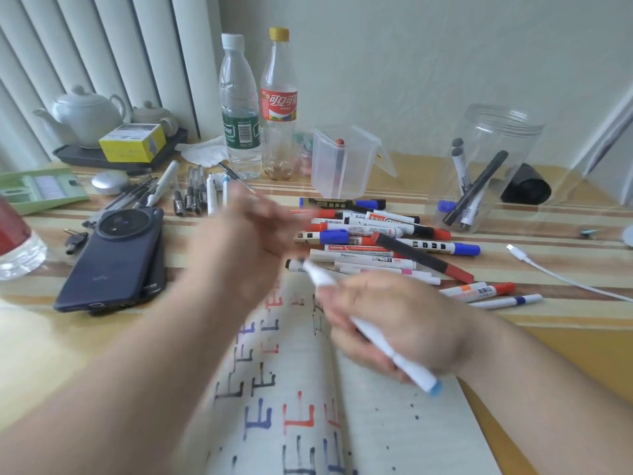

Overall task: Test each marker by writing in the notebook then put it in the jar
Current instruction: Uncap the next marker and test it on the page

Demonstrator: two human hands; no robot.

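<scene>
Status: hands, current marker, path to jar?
Right hand grips white marker over notebook. Left hand blurred, grasp unclear. Jar upright far right, few markers inside; loose marker pile lies between.

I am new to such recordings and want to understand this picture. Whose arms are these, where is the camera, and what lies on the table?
No machine here: a person works with bare hands, and one camera on the head looks down at them. The right hand grips a white marker above an open notebook with test strokes. The left hand is raised, too blurred to tell whether it holds anything. Beyond lies a pile of markers; a clear jar at the right holds a few. A phone lies at the left, two bottles stand behind.
</scene>
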